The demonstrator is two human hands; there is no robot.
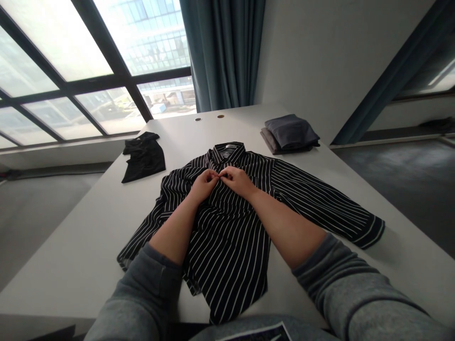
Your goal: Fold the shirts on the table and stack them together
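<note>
A black shirt with white stripes (pixel 231 241) lies spread on the white table, its collar (pixel 229 150) at the far end and one sleeve stretched out to the right. My left hand (pixel 204 184) and my right hand (pixel 236 180) meet at the shirt's front, just below the collar. Fingers and thumb of each hand are pinched together on the shirt's front edge. Whether a button sits between the fingertips is too small to see. The left sleeve lies partly beneath my left forearm.
Folded dark clothes (pixel 291 132) are stacked at the table's back right. A crumpled black garment (pixel 145 158) lies at the left edge. The white table (pixel 106 227) reaches toward a blue curtain (pixel 223 57) and a large window (pixel 152 42).
</note>
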